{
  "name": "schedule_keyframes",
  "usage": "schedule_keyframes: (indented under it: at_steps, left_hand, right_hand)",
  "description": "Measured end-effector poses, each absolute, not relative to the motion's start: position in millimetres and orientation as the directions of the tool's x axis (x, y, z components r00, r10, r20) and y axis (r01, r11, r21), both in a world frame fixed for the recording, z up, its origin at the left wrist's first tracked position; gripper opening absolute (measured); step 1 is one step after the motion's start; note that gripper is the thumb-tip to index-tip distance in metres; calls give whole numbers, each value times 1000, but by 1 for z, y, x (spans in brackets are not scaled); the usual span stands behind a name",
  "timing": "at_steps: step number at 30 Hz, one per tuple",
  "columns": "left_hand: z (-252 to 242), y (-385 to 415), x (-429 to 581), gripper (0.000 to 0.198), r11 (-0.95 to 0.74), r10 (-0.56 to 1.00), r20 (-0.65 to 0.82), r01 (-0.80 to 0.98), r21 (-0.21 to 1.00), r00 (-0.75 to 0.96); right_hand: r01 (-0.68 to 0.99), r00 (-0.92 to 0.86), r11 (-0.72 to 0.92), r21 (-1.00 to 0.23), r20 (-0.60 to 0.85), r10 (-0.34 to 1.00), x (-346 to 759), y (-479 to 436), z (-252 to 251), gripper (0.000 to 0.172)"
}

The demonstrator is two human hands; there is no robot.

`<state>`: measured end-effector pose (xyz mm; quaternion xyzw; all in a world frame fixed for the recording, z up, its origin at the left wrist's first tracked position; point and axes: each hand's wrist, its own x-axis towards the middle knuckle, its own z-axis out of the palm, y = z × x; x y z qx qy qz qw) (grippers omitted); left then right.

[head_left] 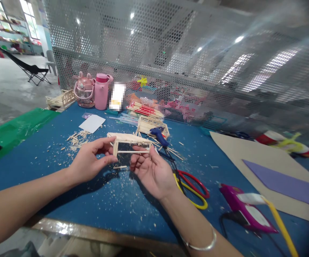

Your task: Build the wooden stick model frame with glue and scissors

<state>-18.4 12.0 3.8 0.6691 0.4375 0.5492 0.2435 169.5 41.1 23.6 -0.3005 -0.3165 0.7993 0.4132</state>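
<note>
Between my two hands is a small wooden stick frame [133, 137], like a little table or bench with legs and a crossbar, raised above the blue table. My left hand [91, 157] pinches its left end between thumb and fingers. At the right end, my right hand [154, 167] grips a leg with the thumb, palm turned up and fingers curled underneath. Just beyond the frame lies a blue glue gun [160, 136], in front of another stick-built model [149, 125]. A loose short stick [120, 167] lies on the table below the frame.
Scissors with red and yellow handles [193, 189] lie beside my right forearm. A purple device [247, 210] with a cord is at right, near beige board [229, 153]. Pink bottles [101, 92], bundled sticks [145, 110] and a white card [92, 123] stand or lie farther back. Wood scraps [78, 138] litter the left.
</note>
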Motion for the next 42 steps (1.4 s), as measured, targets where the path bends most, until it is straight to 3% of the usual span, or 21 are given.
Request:
schedule_keyframes:
  at_steps: [33,42]
  left_hand:
    - [4,12,-21,44,-477,845,534,462,748,8]
    - [3,12,-22,45,-467,849,528,473,747,5]
  right_hand:
    - [-434,-513,-460,-775,-207,833,170,41,22,43]
    - [-435,-513,-463,-772,-209,832,170,41,21,50]
